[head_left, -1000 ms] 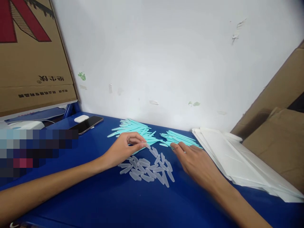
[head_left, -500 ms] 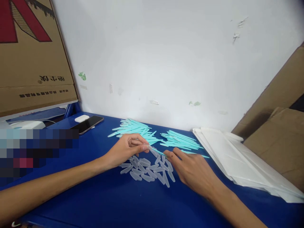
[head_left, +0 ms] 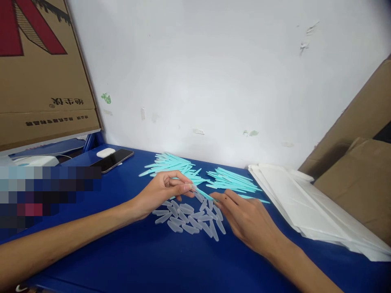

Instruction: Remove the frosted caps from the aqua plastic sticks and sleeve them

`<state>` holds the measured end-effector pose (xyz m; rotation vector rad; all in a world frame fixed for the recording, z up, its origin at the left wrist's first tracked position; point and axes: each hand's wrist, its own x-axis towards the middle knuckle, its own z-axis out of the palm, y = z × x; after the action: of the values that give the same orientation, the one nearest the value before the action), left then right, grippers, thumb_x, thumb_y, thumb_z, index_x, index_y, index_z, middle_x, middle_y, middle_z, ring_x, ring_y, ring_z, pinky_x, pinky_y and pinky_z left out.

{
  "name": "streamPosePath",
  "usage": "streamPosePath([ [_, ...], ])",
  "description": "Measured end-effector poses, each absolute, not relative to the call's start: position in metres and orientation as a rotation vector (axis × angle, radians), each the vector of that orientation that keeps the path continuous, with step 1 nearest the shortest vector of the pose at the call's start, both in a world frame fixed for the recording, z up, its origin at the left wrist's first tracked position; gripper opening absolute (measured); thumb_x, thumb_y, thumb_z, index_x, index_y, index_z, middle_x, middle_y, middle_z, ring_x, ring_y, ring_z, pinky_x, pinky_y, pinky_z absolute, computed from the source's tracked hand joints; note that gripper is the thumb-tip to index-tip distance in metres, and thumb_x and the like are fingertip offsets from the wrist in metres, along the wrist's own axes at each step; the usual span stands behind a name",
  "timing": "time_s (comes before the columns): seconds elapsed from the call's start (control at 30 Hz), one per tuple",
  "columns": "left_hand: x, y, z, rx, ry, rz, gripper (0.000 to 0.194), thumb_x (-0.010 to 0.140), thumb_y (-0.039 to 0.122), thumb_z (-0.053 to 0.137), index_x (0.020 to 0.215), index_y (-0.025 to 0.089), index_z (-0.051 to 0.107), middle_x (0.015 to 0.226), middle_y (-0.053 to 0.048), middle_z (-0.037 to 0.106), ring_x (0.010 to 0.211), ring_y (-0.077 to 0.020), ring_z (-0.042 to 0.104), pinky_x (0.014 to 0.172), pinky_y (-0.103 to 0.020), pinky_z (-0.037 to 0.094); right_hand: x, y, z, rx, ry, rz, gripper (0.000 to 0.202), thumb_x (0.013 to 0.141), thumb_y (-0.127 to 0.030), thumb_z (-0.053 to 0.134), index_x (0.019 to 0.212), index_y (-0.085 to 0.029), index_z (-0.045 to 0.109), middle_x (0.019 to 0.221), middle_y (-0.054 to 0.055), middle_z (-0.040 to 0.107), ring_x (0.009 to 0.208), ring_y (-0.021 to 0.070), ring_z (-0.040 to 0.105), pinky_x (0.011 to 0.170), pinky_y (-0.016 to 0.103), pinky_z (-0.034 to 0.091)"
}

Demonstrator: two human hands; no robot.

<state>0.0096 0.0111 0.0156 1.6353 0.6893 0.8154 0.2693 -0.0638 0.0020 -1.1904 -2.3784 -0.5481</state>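
Blue table (head_left: pixel 152 260) — work seems partway, left hand (head_left: pixel 165 191) and right hand (head_left: pixel 244 211) pinching one stick (head_left: pixel 204 193), many clear pieces (head_left: pixel 194 222) loose.

Thin turq. stick (head_left: pixel 204 194) held aslant nr. scattered transl. pcs. (head_left: pixel 194 222)

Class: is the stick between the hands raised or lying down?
Raised: the turquoise stick spans left hand to right hand, above translucent pieces.
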Motion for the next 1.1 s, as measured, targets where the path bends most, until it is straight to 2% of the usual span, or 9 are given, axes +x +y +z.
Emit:
streamPosePath([
  [0.23, 0.014, -0.002, 0.018, 1.937, 0.683, 0.803, 0.015, 0.089, 0.037, 0.076, 0.091, 0.022, 0.081, 0.082, -0.003, 0.077, 0.071, -0.0151, 0.070, 0.061, -0.024, 0.055, 0.270, -0.065, -0.002, -0.870, -2.364, -0.585, 0.030, 0.103, -0.012, 0.051, 0.131, -0.015, 0.060, 0.081, -0.001, 0.064, 0.057, 0.0089, 0.051, 0.048, 0.026, 0.031],
  [0.47, 0.013, -0.006, 0.018, 2.013, 0.735, 0.791, 0.018, 0.089, 0.040, 0.075, 0.089, 0.023, 0.081, 0.079, -0.003, 0.077, 0.069, -0.0164, 0.068, 0.059, -0.026, 0.053, 0.268, -0.066, -0.004, -0.838, -2.347, -0.616, 0.028, 0.102, -0.010, 0.051, 0.127, -0.014, 0.063, 0.078, -0.002, 0.064, 0.055, 0.0081, 0.050, 0.048, 0.026, 0.031],
  [0.6, 0.011, -0.003, 0.022, 2.122, 0.785, 0.884, 0.020, 0.092, 0.042, 0.071, 0.088, 0.024, 0.079, 0.082, -0.003, 0.077, 0.077, -0.0186, 0.068, 0.071, -0.030, 0.055, 0.267, -0.062, 0.006, -1.041, -2.393, -0.706, 0.028, 0.107, -0.024, 0.044, 0.128, -0.019, 0.063, 0.078, -0.001, 0.067, 0.057, 0.0105, 0.058, 0.049, 0.028, 0.031],
  [0.7, 0.004, 0.009, 0.024, 2.168, 0.909, 1.059, 0.021, 0.092, 0.045, 0.070, 0.092, 0.025, 0.078, 0.092, -0.003, 0.077, 0.088, -0.0214, 0.068, 0.078, -0.034, 0.055, 0.278, -0.056, 0.013, -1.491, -2.354, -0.783, 0.032, 0.108, -0.029, 0.041, 0.132, -0.021, 0.060, 0.087, 0.003, 0.072, 0.066, 0.0150, 0.066, 0.051, 0.027, 0.031],
  [0.77, -0.002, 0.021, 0.024, 2.209, 0.967, 1.204, 0.021, 0.091, 0.045, 0.071, 0.093, 0.025, 0.078, 0.097, -0.004, 0.076, 0.095, -0.0233, 0.067, 0.082, -0.037, 0.054, 0.292, -0.051, 0.015, -1.829, -2.329, -0.745, 0.028, 0.106, -0.026, 0.043, 0.126, -0.022, 0.063, 0.091, 0.005, 0.073, 0.066, 0.0174, 0.068, 0.050, 0.027, 0.029],
  [0.8, -0.004, 0.027, 0.023, 2.239, 0.974, 1.262, 0.021, 0.092, 0.044, 0.071, 0.094, 0.024, 0.078, 0.098, -0.005, 0.076, 0.097, -0.0239, 0.066, 0.085, -0.039, 0.053, 0.300, -0.048, 0.015, -1.911, -2.337, -0.716, 0.024, 0.104, -0.025, 0.046, 0.116, -0.021, 0.067, 0.087, 0.005, 0.073, 0.063, 0.0183, 0.067, 0.050, 0.028, 0.028],
  [0.87, -0.009, 0.037, 0.022, 2.314, 0.969, 1.339, 0.020, 0.093, 0.042, 0.070, 0.095, 0.024, 0.079, 0.097, -0.005, 0.077, 0.099, -0.0243, 0.064, 0.088, -0.040, 0.052, 0.316, -0.044, 0.014, -1.968, -2.361, -0.667, 0.019, 0.102, -0.025, 0.051, 0.102, -0.020, 0.070, 0.083, 0.006, 0.073, 0.063, 0.0204, 0.068, 0.050, 0.028, 0.029],
  [0.97, -0.014, 0.048, 0.017, 2.535, 0.926, 1.382, 0.018, 0.095, 0.036, 0.067, 0.096, 0.023, 0.079, 0.093, -0.006, 0.077, 0.094, -0.0238, 0.062, 0.087, -0.041, 0.050, 0.332, -0.041, 0.011, -1.924, -2.451, -0.591, 0.014, 0.101, -0.027, 0.058, 0.099, -0.022, 0.070, 0.089, 0.005, 0.074, 0.074, 0.0210, 0.071, 0.055, 0.027, 0.035],
  [1.1, -0.018, 0.058, 0.009, 2.916, 0.906, 1.142, 0.023, 0.099, 0.031, 0.059, 0.095, 0.021, 0.079, 0.093, -0.008, 0.074, 0.092, -0.0249, 0.057, 0.085, -0.043, 0.047, 0.332, -0.039, 0.010, -1.850, -2.532, -0.561, 0.018, 0.103, -0.025, 0.054, 0.094, -0.021, 0.069, 0.091, 0.005, 0.072, 0.074, 0.0180, 0.070, 0.057, 0.027, 0.038],
])
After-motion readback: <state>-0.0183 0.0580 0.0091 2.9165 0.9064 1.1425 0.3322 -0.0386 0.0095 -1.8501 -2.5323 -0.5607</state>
